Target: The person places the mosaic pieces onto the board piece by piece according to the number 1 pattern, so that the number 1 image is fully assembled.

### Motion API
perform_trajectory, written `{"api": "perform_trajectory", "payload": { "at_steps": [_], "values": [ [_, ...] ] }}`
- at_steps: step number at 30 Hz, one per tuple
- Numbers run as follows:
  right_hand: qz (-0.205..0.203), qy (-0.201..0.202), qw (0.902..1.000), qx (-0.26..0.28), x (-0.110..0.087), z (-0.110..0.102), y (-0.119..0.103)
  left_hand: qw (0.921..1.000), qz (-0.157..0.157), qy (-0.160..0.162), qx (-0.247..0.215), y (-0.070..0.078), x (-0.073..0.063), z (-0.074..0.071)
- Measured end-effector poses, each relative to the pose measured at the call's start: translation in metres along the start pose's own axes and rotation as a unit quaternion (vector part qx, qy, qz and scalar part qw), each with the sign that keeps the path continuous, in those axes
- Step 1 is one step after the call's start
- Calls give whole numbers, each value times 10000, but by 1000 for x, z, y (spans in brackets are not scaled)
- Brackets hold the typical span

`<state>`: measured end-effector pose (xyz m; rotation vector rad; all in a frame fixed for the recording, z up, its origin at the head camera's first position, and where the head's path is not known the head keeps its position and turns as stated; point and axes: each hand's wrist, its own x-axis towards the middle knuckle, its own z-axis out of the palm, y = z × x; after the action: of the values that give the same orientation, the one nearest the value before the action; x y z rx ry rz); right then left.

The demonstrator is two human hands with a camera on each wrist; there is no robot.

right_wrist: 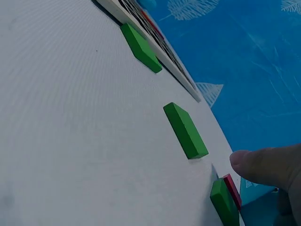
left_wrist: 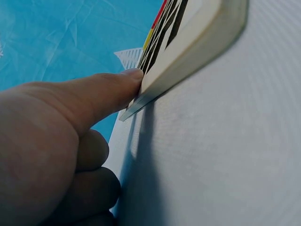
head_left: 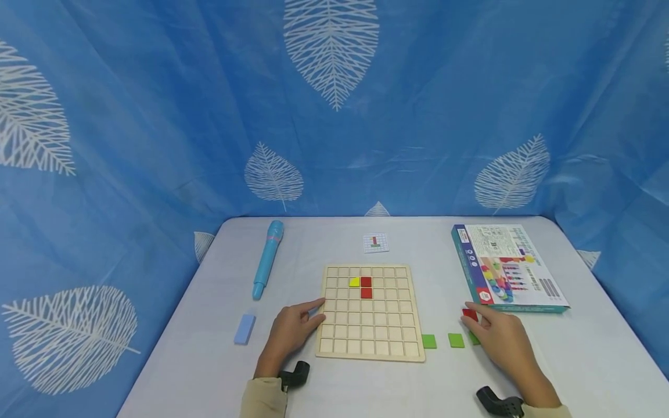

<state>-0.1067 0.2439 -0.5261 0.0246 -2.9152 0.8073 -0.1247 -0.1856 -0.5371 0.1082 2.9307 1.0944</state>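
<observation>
A wooden grid board (head_left: 368,348) lies flat, with a yellow tile (head_left: 354,282) and two red tiles (head_left: 366,287) in its upper cells. Thumb and index finger of my left hand (head_left: 290,326) touch the board's left edge; the thumb meets the rim in the left wrist view. My right hand (head_left: 504,338) hovers around a loose red tile (head_left: 470,314), the thumb (right_wrist: 258,165) apart from it in the right wrist view. Partly hidden under that hand is a green tile (right_wrist: 225,201). Two more green tiles, one by the board (head_left: 430,341) and another (head_left: 456,340), lie in between.
A small pattern card (head_left: 376,242) lies behind the board. At the back right is a game box (head_left: 514,264). On the left are a blue microphone-like stick (head_left: 268,258) and a light blue block (head_left: 244,329). A blue leaf-print curtain (head_left: 334,145) surrounds the white table.
</observation>
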Motion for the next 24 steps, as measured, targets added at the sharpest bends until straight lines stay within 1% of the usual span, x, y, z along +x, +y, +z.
{"api": "perform_trajectory", "payload": {
  "at_steps": [4,7,11,18,24],
  "values": [
    [-6,250,9997,-23,-2,2,5,10000,-10,-3,-21,-1,0,0],
    [78,315,9995,-42,-4,2,7,10000,-24,-28,-30,0,0,-1],
    [201,257,9994,-88,-5,3,8,10000,0,-52,-53,0,0,-1],
    [286,180,9992,-228,-5,4,9,10000,62,-23,-65,2,0,-2],
    [404,139,9987,-280,-4,2,7,10000,49,-28,-63,1,-1,-1]
  ]
}}
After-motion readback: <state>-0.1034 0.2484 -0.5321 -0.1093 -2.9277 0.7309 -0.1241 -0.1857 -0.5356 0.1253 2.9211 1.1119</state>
